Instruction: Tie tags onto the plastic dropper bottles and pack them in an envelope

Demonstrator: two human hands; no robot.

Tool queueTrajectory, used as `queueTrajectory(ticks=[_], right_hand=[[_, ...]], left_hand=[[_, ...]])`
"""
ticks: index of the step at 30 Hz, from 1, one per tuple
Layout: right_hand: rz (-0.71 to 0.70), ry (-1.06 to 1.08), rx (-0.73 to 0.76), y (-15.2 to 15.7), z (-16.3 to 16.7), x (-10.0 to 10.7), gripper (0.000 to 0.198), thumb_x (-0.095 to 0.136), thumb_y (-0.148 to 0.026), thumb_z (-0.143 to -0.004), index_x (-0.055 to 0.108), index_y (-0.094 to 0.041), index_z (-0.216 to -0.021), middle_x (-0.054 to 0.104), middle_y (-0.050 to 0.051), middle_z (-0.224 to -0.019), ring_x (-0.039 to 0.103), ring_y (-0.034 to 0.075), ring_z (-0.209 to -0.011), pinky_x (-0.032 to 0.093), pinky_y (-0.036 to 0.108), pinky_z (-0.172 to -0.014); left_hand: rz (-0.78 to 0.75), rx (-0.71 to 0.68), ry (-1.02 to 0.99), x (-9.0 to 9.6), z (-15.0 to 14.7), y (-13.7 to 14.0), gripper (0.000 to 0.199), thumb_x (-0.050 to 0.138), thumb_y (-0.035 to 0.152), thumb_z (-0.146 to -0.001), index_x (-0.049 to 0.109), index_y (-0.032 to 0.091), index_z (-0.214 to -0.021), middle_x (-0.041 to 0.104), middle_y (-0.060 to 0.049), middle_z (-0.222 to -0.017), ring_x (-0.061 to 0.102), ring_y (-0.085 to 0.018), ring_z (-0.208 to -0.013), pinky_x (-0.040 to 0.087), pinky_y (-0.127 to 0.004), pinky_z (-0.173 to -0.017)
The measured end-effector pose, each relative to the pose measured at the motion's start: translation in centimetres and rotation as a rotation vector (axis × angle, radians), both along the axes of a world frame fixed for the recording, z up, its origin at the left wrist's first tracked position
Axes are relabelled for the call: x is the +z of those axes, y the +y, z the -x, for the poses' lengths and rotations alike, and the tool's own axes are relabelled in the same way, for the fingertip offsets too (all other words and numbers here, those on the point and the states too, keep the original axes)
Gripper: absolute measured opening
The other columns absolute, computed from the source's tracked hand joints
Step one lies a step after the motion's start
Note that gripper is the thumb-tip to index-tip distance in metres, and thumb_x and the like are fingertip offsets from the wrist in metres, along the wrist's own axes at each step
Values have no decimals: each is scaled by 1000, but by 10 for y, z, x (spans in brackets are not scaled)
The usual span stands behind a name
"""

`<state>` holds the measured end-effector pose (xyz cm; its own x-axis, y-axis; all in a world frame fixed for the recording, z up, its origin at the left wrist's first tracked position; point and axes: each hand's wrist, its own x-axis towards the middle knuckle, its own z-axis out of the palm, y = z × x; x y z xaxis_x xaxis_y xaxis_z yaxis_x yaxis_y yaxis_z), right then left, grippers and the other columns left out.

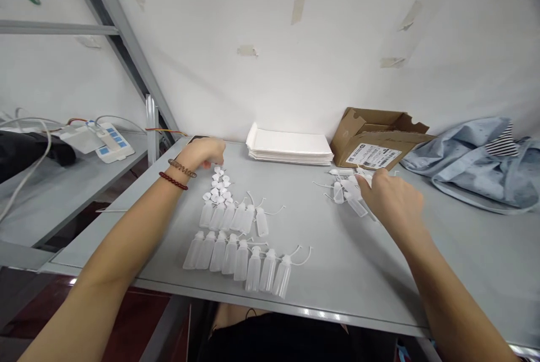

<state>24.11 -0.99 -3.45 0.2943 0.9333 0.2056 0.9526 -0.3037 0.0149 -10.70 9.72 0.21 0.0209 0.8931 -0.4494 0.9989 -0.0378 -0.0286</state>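
Observation:
My left hand (206, 152) reaches to the back left of the table, its fingers curled downward at the far end of a cluster of small white caps (219, 186); whatever is between the fingertips is hidden. At the right, my right hand (394, 199) is closed over a loose pile of small translucent squeeze bottles (352, 196), thumb among them, other fingers out of sight. Between the hands, similar bottles with thin tethers lie side by side in a back row (229, 217) and a longer front row (230, 258).
A stack of white envelopes (291, 145) lies against the wall. Beside it stands an open cardboard box (375, 137) with a label. Light blue cloth (472, 159) is heaped at the right. A metal frame post (126, 41) and a power strip (113, 141) are at the left.

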Motion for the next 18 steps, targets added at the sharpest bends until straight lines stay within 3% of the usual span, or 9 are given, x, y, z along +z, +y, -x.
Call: queueTrajectory(ticks=[2,5,8,11,14,18], right_hand=[[-54,106,118,-4,13,-1,35,39,-40,-91,60,-13,-95,65,15,-71,61,29,-67,35,33,-53],[-38,379,407,-13,38,-6,23,46,-37,-89,59,-18,-88,61,3,-60,57,20,-58,35,29,-54],[70,577,672,-21,63,-11,19,49,-34,-88,59,-19,-84,63,1,-65,57,15,-58,38,26,-55],[180,647,813,-27,85,-14,18,52,-32,-88,61,-17,-90,66,3,-75,59,14,-64,42,26,-59],[296,603,873,-29,103,-13,29,55,-36,-87,58,-14,-107,66,8,-91,61,17,-72,44,28,-62],[434,454,986,-27,120,-10,64,68,-52,-74,51,-14,-123,54,14,-116,59,24,-89,48,37,-74]], left_hand=[[43,31,-21,-6,0,2,21,69,31,-60,67,10,-64,67,-16,-59,63,-25,-57,51,-31,-55],[101,48,-57,-12,-1,3,24,72,33,-58,65,10,-62,66,-17,-56,64,-25,-59,52,-29,-54],[136,38,-93,-15,-1,4,23,73,32,-58,63,11,-57,67,-16,-59,65,-24,-59,52,-27,-54],[133,6,-122,-15,-2,5,22,72,31,-58,62,11,-55,69,-16,-64,65,-22,-61,52,-24,-56],[96,-32,-141,-12,-2,6,20,70,31,-59,64,12,-56,70,-14,-68,66,-21,-65,51,-22,-58],[43,-69,-147,-6,-2,4,17,65,28,-61,65,11,-56,72,-15,-72,66,-21,-67,50,-21,-57]])
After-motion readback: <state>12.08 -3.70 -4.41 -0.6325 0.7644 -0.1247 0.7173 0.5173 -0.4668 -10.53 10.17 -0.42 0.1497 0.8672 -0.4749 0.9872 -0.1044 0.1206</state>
